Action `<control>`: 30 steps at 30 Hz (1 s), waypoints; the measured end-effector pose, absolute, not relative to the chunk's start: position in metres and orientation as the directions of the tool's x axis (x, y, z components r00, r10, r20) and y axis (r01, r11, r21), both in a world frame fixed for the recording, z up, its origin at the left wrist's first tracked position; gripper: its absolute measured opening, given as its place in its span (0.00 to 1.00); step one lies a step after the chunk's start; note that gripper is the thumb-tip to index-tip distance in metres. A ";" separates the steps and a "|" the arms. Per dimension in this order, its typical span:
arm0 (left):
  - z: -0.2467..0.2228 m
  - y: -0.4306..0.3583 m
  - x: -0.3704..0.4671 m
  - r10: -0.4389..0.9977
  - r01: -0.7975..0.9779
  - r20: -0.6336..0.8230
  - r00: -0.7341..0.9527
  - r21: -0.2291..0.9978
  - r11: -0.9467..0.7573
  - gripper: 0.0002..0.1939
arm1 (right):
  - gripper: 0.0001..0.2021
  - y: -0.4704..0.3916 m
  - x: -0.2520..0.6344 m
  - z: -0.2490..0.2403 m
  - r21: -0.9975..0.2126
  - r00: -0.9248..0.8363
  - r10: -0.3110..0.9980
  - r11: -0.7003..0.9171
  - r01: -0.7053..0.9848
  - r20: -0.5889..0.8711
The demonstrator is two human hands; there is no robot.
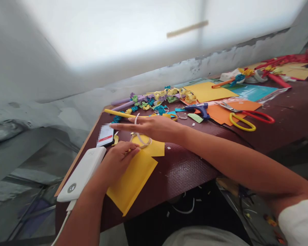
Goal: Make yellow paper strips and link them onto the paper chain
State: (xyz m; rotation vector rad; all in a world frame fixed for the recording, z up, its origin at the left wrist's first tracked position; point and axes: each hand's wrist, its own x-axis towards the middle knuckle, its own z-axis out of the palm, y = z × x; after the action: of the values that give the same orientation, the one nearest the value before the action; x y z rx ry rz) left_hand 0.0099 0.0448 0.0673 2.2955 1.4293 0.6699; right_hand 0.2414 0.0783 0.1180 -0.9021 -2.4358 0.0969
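Beneath the left hand (119, 159), at the table's (184, 174) near left, I have one folded yellow paper (134, 181), its long axis slanting from lower left to upper right. Those fingers are bent together at its upper end; I can't tell whether they pinch paper, the white strip (146, 145) or both. One smaller yellow sheet (157, 149) lies just beyond. The strip curls up to the right hand (147, 125), whose fingers stretch leftward, slightly parted; whether they grip it, I can't tell. Leftward I count one phone (105, 134) and one power bank (83, 174). Behind, one yellow stick (118, 112) points left; farther right, one glue gun (201, 110) and one pair of scissors (242, 126).
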 end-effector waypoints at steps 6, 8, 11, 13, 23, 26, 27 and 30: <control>0.055 0.038 0.007 0.869 0.684 0.345 0.355 0.538 -0.493 0.14 | 0.45 0.083 0.251 0.110 -0.383 -0.522 0.647 0.757 0.530 0.556; 0.052 0.036 0.003 0.848 0.661 0.393 0.354 0.537 -0.525 0.13 | 0.41 0.082 0.254 0.106 -0.478 -0.515 0.622 0.783 0.397 0.590; 0.055 0.031 -0.001 0.814 0.628 0.452 0.365 0.526 -0.573 0.10 | 0.25 0.077 0.261 0.103 -0.565 -0.589 0.549 0.805 0.183 0.592; 0.061 0.026 -0.003 0.797 0.614 0.481 0.365 0.519 -0.594 0.08 | 0.11 0.072 0.265 0.102 -0.525 -0.664 0.481 0.837 0.154 0.572; 0.078 0.003 0.017 0.777 0.380 0.570 0.269 0.678 -0.629 0.03 | 0.12 0.035 0.269 0.086 -0.467 -0.740 0.443 0.862 0.197 0.505; 0.076 -0.008 0.036 0.858 0.044 0.508 0.082 0.858 -0.512 0.06 | 0.16 0.021 0.264 0.074 -0.475 -0.617 0.476 0.861 0.182 0.627; 0.075 -0.012 0.042 0.882 -0.077 0.471 0.014 0.880 -0.469 0.07 | 0.17 0.017 0.263 0.070 -0.466 -0.556 0.479 0.867 0.177 0.680; 0.070 -0.024 0.056 0.932 -0.292 0.355 -0.070 0.887 -0.359 0.10 | 0.16 0.007 0.257 0.058 -0.432 -0.345 0.481 0.877 0.212 0.806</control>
State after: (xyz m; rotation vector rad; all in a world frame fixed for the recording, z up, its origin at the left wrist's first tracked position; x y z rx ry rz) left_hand 0.0560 -0.0239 0.0702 1.2226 0.7894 1.6126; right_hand 0.2569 0.0075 0.0583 -0.5103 -1.9340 0.3015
